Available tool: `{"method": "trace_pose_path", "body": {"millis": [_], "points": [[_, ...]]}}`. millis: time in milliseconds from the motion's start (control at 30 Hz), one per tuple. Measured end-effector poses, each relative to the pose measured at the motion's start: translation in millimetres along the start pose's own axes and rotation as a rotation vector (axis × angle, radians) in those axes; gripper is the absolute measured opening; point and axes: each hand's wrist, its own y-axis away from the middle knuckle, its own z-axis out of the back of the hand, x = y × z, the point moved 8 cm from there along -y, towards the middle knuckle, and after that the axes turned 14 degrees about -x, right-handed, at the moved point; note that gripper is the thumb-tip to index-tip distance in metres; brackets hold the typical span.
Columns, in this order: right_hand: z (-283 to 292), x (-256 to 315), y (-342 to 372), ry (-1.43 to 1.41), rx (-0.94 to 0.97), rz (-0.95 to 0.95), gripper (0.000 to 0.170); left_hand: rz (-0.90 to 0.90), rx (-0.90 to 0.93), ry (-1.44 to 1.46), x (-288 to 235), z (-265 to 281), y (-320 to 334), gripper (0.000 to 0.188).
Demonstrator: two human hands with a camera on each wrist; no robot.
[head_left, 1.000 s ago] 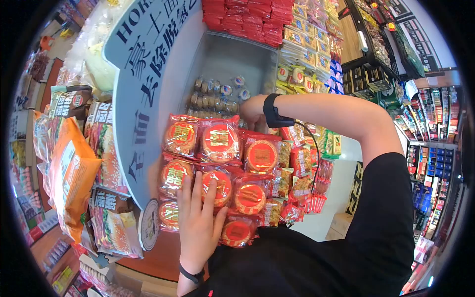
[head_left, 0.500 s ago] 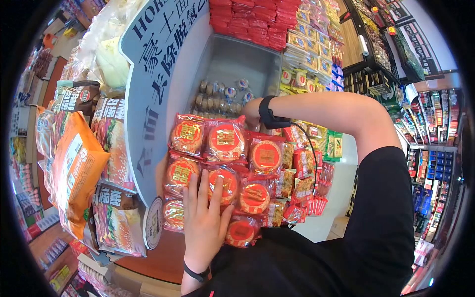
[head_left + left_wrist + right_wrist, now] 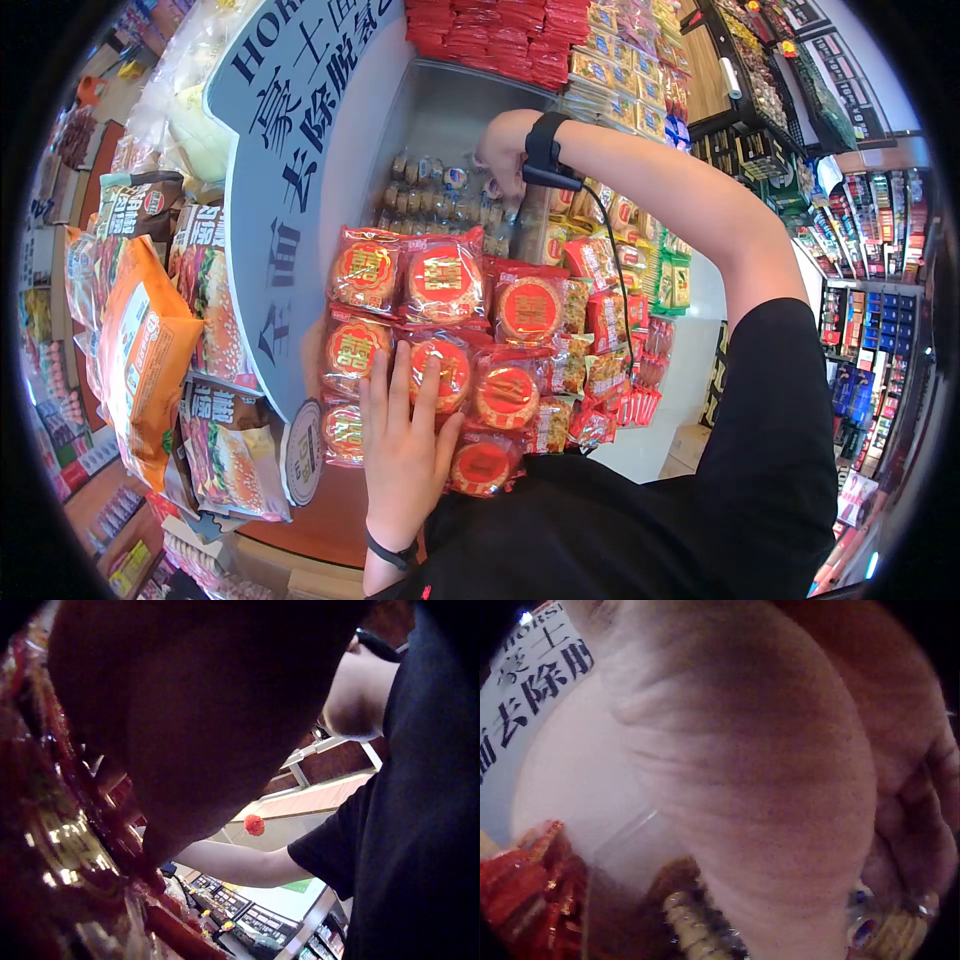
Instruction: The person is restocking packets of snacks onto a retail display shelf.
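Note:
My left hand [image 3: 405, 440] lies flat with straight fingers on red-wrapped round cakes [image 3: 440, 370] with gold characters, stacked at the front of the display bin. In the left wrist view, shiny red wrapper [image 3: 67, 840] fills the left side. My right hand [image 3: 508, 150] reaches down into the grey bin [image 3: 470, 100], fingers curled at a small round biscuit pack [image 3: 490, 188] in clear wrap with a blue-and-white label. The right wrist view shows the fingers [image 3: 911, 840] bent down to clear wrapper. Rows of similar biscuit packs [image 3: 420, 200] lie to their left.
A curved sign [image 3: 270, 200] walls the bin's left side, with bagged buns [image 3: 155, 350] beyond it. Red packets [image 3: 500, 40] fill the back; yellow and white packets [image 3: 625, 100] line the right. Small snack packets [image 3: 600, 340] lie by the red cakes. A cable [image 3: 620, 280] hangs from the right wrist.
My right hand has moved from behind the red cakes farther back in the bin, over the back biscuit packs. My left hand has stayed on the red cakes.

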Motion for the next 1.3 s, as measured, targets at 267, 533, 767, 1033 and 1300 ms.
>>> {"method": "trace_pose_path", "body": {"millis": [267, 533, 767, 1033, 1300], "points": [[-39, -29, -66, 0.066, -0.34, 0.045, 0.034, -0.006, -0.012, 0.028, -5, 7, 4, 0.06], [-58, -10, -86, 0.003, -0.416, 0.195, 0.033, -0.135, -0.104, 0.053, -10, 8, 8, 0.065], [-58, 6, -120, -0.134, -0.432, 0.074, 0.032, -0.163, -0.125, 0.021, 0, -4, 12, 0.065], [-18, 16, -73, -0.474, -0.632, -0.02, 0.023, -0.17, -0.132, 0.012, 1, -6, 13, 0.064], [-25, 28, -149, -0.473, -0.99, 0.111, 0.033, -0.229, -0.22, -0.073, -16, 9, 9, 0.056]]}}
